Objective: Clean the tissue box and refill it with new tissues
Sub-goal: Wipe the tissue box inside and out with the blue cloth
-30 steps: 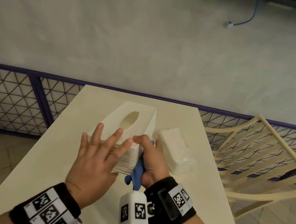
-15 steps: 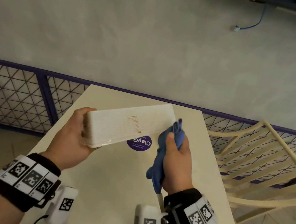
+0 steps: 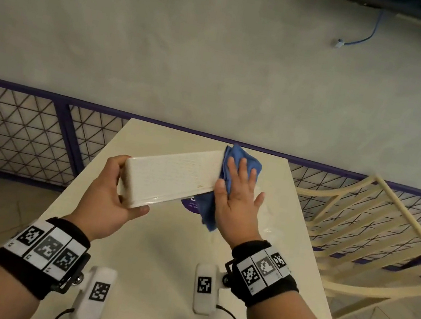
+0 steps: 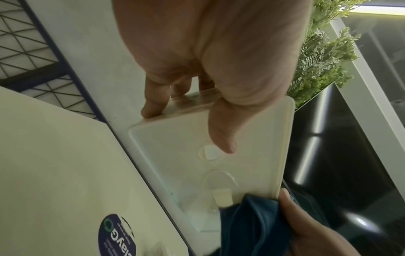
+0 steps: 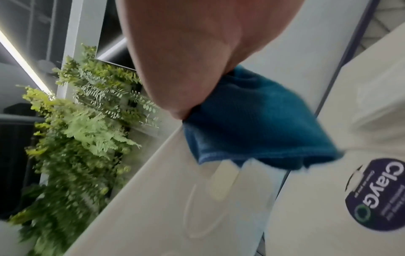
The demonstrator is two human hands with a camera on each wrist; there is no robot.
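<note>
I hold the white tissue box (image 3: 171, 178) tilted in the air above the cream table (image 3: 159, 274). My left hand (image 3: 114, 191) grips its left end, thumb underneath and fingers behind. At the box's right end, my right hand (image 3: 238, 188) lies flat with straight fingers and presses a blue cloth (image 3: 235, 152) against it. Part of the cloth hangs below the palm. The left wrist view shows the box's smooth underside (image 4: 197, 173), with the cloth (image 4: 252, 225) at its far end. In the blurred right wrist view the cloth (image 5: 252, 129) sits bunched under the palm against the box (image 5: 164, 199).
A round purple sticker (image 3: 192, 203) marks the table under the box. Something pale and glossy, perhaps the wrapped tissue pack (image 3: 266, 217), lies just right of my right hand. A cream slatted chair (image 3: 369, 237) stands to the right, and a purple lattice railing (image 3: 16, 135) runs behind.
The box stood on the table a second ago under both hands. My left hand lifted and tipped it. My right hand brought the cloth onto its right end and flattened out.
</note>
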